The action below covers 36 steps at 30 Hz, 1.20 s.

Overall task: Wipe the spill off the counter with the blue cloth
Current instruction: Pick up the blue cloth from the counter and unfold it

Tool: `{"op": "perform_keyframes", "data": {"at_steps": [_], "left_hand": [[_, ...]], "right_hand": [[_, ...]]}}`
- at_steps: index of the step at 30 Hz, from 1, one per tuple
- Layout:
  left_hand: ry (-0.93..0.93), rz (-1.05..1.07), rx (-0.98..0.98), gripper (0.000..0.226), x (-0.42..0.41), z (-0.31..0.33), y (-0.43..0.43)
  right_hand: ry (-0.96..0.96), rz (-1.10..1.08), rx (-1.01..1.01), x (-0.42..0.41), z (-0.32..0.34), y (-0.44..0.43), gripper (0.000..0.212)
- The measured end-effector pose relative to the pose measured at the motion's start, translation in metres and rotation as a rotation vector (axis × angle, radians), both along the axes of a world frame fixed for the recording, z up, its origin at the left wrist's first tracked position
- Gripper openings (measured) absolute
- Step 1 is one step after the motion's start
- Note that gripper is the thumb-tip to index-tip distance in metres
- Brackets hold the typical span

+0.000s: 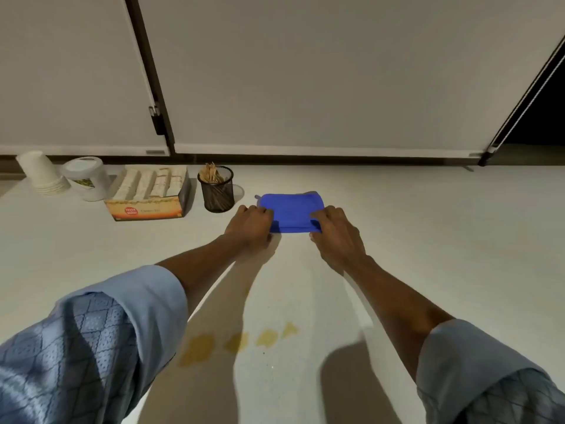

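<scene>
A folded blue cloth (292,209) lies on the white counter (428,240), towards the back at the middle. My left hand (249,228) grips its near left corner and my right hand (334,232) grips its near right corner. A yellow spill (235,342) of several blotches lies on the counter much nearer to me, between my forearms, apart from the cloth.
A black mesh cup of wooden sticks (216,189) stands just left of the cloth. Further left are an orange box of sachets (149,194), a white jar (87,179) and stacked paper cups (42,174). White panels (305,71) rise behind the counter.
</scene>
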<state>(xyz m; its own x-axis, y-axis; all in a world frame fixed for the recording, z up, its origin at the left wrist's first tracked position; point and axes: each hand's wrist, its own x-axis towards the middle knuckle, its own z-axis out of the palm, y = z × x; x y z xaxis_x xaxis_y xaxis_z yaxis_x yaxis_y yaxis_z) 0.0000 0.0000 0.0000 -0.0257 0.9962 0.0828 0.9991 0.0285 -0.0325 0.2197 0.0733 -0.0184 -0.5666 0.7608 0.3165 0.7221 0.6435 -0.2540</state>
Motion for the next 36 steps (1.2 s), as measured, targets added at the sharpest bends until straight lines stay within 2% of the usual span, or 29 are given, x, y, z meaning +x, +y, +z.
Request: {"op": "perform_keyframes", "data": {"at_steps": [2,5,9,13,16,21,25,28,30,32,36], "left_hand": [[0.024,0.0,0.004,0.019,-0.003,-0.002,0.009],[0.167,-0.037,0.003,0.021,-0.007,-0.005,0.015],[0.304,-0.087,0.043,0.027,-0.008,-0.01,0.019],[0.353,-0.102,0.068,0.028,-0.006,-0.013,0.024],[0.314,-0.086,0.086,0.027,-0.006,-0.011,0.026],[0.089,0.008,0.087,0.03,-0.008,-0.003,0.022],[-0.153,0.055,0.105,0.027,-0.012,0.025,0.013],[-0.473,0.124,0.113,0.022,-0.023,0.052,0.002],[-0.711,0.153,0.052,0.017,-0.027,0.069,-0.01],[-0.872,0.154,-0.022,0.014,-0.026,0.085,-0.025],[-1.099,0.054,-0.088,0.011,-0.018,0.114,-0.062]], "right_hand": [[-0.017,-0.002,0.046,-0.002,0.0,0.012,0.041],[-0.097,-0.014,0.058,-0.006,-0.005,0.029,0.04],[-0.143,0.006,0.093,-0.009,-0.013,0.037,0.026],[-0.168,0.017,0.21,-0.013,-0.019,0.041,0.016],[-0.166,0.019,0.245,-0.018,-0.018,0.045,0.009],[-0.037,0.018,0.154,-0.02,-0.017,0.046,0.004],[0.142,0.024,-0.057,-0.011,-0.001,0.041,0.003],[0.285,0.03,-0.324,-0.001,0.026,0.031,0.007],[0.412,0.059,-0.563,0.01,0.049,0.016,0.016],[0.527,0.141,-0.735,0.021,0.069,-0.003,0.025],[0.619,0.336,-1.055,0.041,0.096,-0.041,0.008]]}}
